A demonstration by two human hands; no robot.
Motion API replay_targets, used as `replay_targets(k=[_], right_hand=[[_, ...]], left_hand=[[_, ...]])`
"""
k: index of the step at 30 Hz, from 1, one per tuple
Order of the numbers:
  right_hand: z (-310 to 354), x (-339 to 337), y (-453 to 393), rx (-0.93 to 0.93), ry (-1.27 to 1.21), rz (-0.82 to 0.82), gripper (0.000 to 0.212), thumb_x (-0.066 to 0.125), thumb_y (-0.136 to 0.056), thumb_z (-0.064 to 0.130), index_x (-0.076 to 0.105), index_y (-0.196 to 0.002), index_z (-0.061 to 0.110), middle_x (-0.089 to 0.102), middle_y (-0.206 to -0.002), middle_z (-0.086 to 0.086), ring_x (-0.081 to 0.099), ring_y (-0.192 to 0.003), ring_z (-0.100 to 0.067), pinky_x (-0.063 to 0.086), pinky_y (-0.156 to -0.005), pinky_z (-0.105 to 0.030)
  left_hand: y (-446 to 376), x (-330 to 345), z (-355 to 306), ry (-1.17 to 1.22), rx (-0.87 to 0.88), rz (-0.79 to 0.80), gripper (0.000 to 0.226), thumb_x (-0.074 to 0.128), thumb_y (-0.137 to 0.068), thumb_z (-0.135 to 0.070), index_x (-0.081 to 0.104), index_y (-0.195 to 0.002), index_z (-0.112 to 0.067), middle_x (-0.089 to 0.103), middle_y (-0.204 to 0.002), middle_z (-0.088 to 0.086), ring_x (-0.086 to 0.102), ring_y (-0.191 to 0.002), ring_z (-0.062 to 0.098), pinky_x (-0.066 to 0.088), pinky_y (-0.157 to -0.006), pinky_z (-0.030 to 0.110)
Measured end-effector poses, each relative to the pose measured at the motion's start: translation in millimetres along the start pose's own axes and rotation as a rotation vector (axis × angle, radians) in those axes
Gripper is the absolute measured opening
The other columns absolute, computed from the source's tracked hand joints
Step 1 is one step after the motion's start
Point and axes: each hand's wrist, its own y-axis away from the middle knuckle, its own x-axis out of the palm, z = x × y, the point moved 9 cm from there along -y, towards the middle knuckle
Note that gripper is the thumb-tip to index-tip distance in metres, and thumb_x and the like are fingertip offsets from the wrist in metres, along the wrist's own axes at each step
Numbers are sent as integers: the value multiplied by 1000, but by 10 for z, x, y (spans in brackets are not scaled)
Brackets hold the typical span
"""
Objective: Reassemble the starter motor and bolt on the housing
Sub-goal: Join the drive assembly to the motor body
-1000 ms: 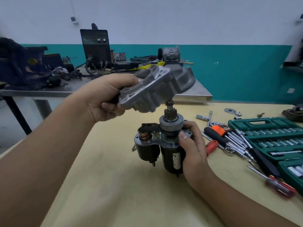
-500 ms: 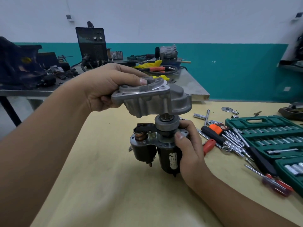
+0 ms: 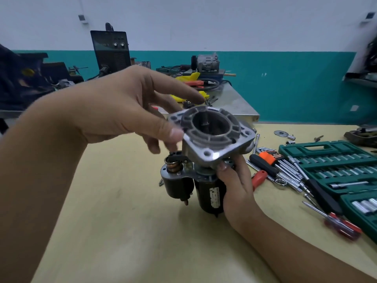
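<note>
The black starter motor (image 3: 210, 193) stands upright on the yellow table, its solenoid (image 3: 177, 184) on the left side. The grey aluminium housing (image 3: 214, 137) sits on top of the motor over the pinion shaft, which shows inside its round opening. My right hand (image 3: 236, 184) grips the motor body from the right, thumb up against the housing's lower edge. My left hand (image 3: 126, 111) is at the housing's left rim with fingers spread; the thumb tip touches the flange and the index finger reaches over it.
A green socket set case (image 3: 334, 160) lies open at the right, with screwdrivers (image 3: 265, 166), wrenches and extension bars between it and the motor. A red-handled screwdriver (image 3: 342, 225) lies nearer. A metal bench (image 3: 234, 103) with clutter and a welder (image 3: 111, 50) stands behind.
The housing went from held tilted above the shaft to lowered onto the motor. My left hand has loosened its grip and its fingers have spread. My right hand kept hold of the motor.
</note>
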Motion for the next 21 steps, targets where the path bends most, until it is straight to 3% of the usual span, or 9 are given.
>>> replay_targets(k=[4,6,9,10,12,14,16,19,21], right_hand=[[-20,-30,0,-5,-55,-5,39,54,-91,22,65,-125,36,73,-118,9,70,-109,-9,56,-82,-18],[-32,-52,3,-9,-43,-20,37,53,-91,22,67,-121,39,74,-114,11,70,-105,-7,57,-80,-19],[-39,-65,-3,2,-8,-31,34,55,-93,28,66,-123,40,73,-114,11,69,-107,-7,56,-82,-19],[-37,-58,-6,5,4,-26,33,55,-94,29,65,-124,38,72,-115,10,69,-108,-8,55,-83,-19],[-35,-39,-7,4,20,-8,32,55,-95,29,64,-124,35,72,-117,8,69,-109,-10,56,-84,-20],[-36,-36,-11,0,33,3,32,55,-94,28,64,-125,34,72,-119,7,69,-111,-12,56,-84,-21],[-42,-47,-21,-8,46,1,34,55,-90,27,65,-122,35,73,-118,8,69,-110,-11,56,-83,-20],[-71,-100,-38,-20,37,-31,36,55,-82,29,70,-111,44,75,-109,14,70,-103,-4,55,-79,-16],[-115,-151,-37,-14,11,-55,36,55,-82,31,70,-110,48,75,-108,15,71,-103,-4,56,-79,-17]], left_hand=[[4,52,-181,-487,98,-180,45,76,-74,-44,73,-119,-38,78,-87,-5,68,-55,14,56,-52,20],[14,74,-260,-546,178,-279,33,68,-81,-48,76,-109,-31,74,-73,-9,62,-51,8,49,-49,14],[8,49,-336,-567,298,-398,14,67,-96,-20,76,-104,-26,70,-81,-12,65,-72,9,54,-62,21],[-25,25,-355,-602,315,-414,31,64,-97,-3,73,-109,-31,69,-96,-15,65,-87,9,55,-73,24],[-163,22,-283,-553,254,-267,71,56,-85,14,63,-126,-43,60,-131,-16,57,-120,5,53,-92,34],[-314,111,-132,-497,117,20,95,56,-72,4,43,-144,-56,40,-154,-29,35,-146,0,43,-109,48],[-420,203,-25,-500,33,248,107,71,-69,-13,24,-152,-62,23,-160,-37,20,-151,-7,27,-116,52],[-631,270,-49,-494,12,385,122,87,-59,-29,17,-153,-63,15,-162,-38,16,-150,-11,29,-113,43],[-737,365,-57,-580,25,483,125,98,-57,-32,23,-154,-59,8,-167,-30,17,-140,-25,32,-106,15]])
